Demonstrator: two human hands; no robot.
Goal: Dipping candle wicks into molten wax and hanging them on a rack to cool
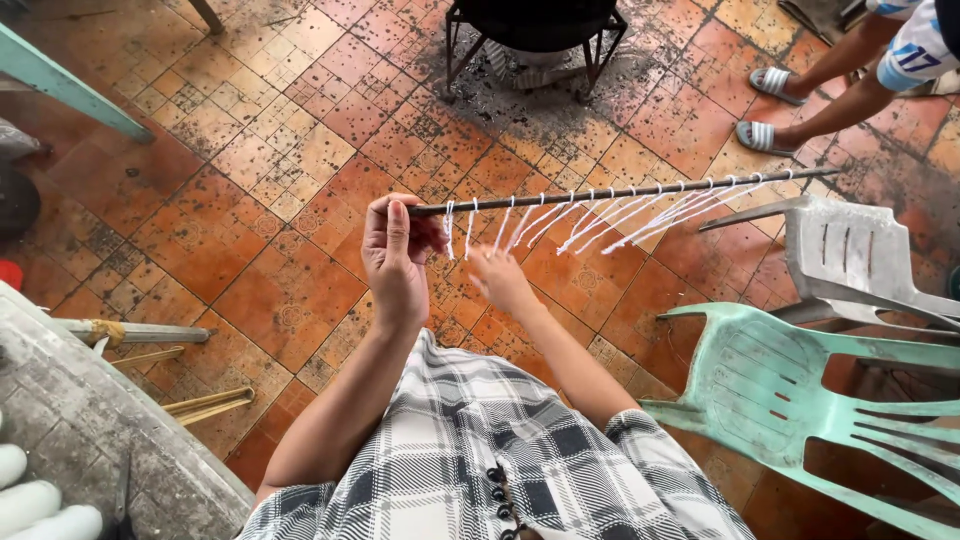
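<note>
One rod (620,190) runs across the middle, with about a dozen white strings (560,222) hanging from it; the far ones blur together. Two hands (395,255) are near it. Two chairs stand at right, one green (800,400), one grey (850,260). Two sandalled feet (765,135) show far right. One black stand (535,40) is far.

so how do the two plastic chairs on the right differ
The green chair is pale green and nearer the person; the grey chair is light grey and sits behind it, closer to the far end of the rod. More of the green chair shows, with its long back slats; the grey chair is partly hidden by it. Both are slotted plastic chairs tipped off upright on the tiled floor.
</note>
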